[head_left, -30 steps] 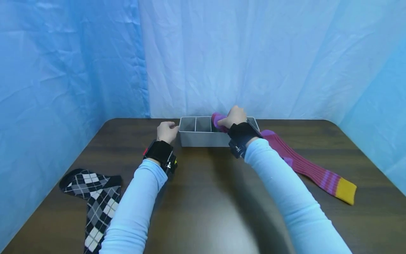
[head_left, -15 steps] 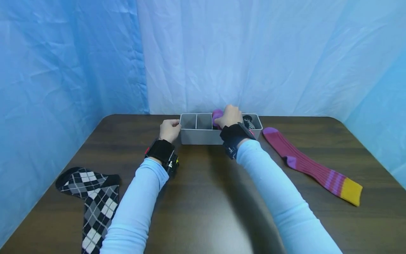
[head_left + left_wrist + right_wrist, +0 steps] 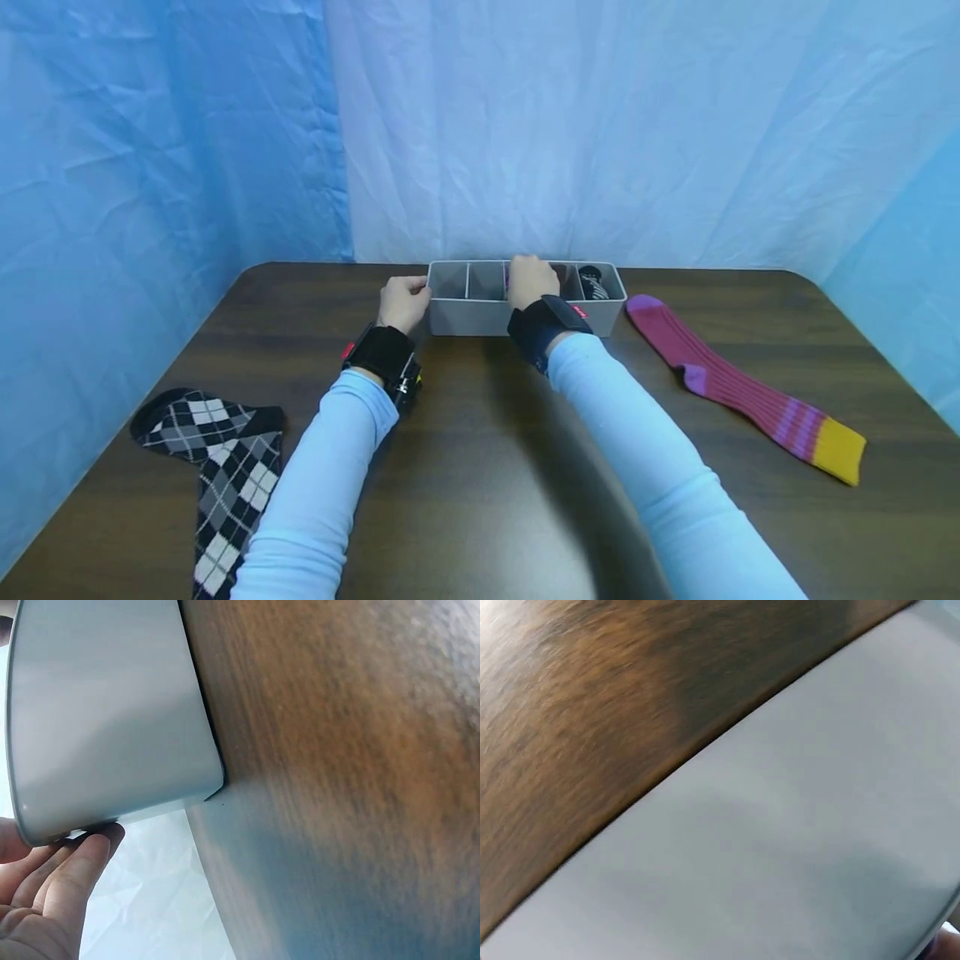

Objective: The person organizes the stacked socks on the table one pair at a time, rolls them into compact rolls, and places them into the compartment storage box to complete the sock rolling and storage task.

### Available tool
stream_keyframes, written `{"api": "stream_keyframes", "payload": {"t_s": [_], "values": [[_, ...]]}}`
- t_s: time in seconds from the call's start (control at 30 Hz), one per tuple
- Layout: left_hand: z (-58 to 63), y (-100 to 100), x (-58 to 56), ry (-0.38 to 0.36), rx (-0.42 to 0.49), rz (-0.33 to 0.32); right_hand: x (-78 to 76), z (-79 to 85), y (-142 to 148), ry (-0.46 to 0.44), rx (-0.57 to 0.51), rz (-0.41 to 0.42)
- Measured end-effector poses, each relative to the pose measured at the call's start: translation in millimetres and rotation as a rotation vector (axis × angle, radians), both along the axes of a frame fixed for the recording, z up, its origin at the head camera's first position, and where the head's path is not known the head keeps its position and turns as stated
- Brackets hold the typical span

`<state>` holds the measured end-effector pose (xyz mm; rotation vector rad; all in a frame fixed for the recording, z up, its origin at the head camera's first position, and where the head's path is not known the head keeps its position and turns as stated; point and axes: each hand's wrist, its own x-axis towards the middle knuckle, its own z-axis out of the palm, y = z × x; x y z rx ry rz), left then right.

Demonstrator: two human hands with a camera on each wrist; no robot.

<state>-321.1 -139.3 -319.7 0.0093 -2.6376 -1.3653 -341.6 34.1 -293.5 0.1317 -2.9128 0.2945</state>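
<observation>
A grey divided box (image 3: 468,318) stands at the back of the table. My left hand (image 3: 403,303) holds its left end; in the left wrist view, the fingers (image 3: 75,877) lie against the end wall at the rim. My right hand (image 3: 531,282) reaches down into a middle compartment with a purple sock, now nearly all hidden under it. Only a dark purple bit (image 3: 928,949) shows beside a fingertip in the right wrist view. A rolled black-and-white sock (image 3: 593,284) sits in the rightmost compartment.
A magenta sock with a yellow end (image 3: 738,386) lies flat on the table (image 3: 480,467) at the right. A black, grey and white argyle sock (image 3: 232,479) lies at the left, partly behind the left sleeve. Blue sheeting (image 3: 525,125) hangs behind the table.
My right hand has moved left and lowered the purple sock into the box, so the sock has gone mostly out of sight. My left hand has come up against the box's left end.
</observation>
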Motion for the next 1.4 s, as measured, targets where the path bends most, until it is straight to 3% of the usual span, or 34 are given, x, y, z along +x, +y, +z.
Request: {"api": "stream_keyframes", "payload": {"t_s": [0.47, 0.83, 1.1, 1.23, 1.3, 1.4], "values": [[-1.5, 4, 1.7, 0.04, 0.001, 0.045, 3.8, 3.9, 1, -0.06, 0.083, 0.066], [-4.1, 7, 4.0, 0.018, 0.039, 0.079, 3.9, 3.5, -1, -0.119, 0.132, 0.101], [-7.9, 17, 6.5, 0.016, 0.037, 0.085, 2.4, -4.5, 6, -0.015, 0.325, 0.198], [-8.2, 18, 6.9, 0.003, 0.027, 0.076, 1.4, -11.2, 11, 0.081, 0.328, 0.216], [-6.8, 16, 7.0, -0.016, -0.019, 0.062, 2.1, -14.2, 17, 0.145, 0.299, 0.225], [-2.6, 10, 7.4, -0.016, -0.189, 0.03, 7.3, -14.2, 32, 0.215, 0.226, 0.224]]}}
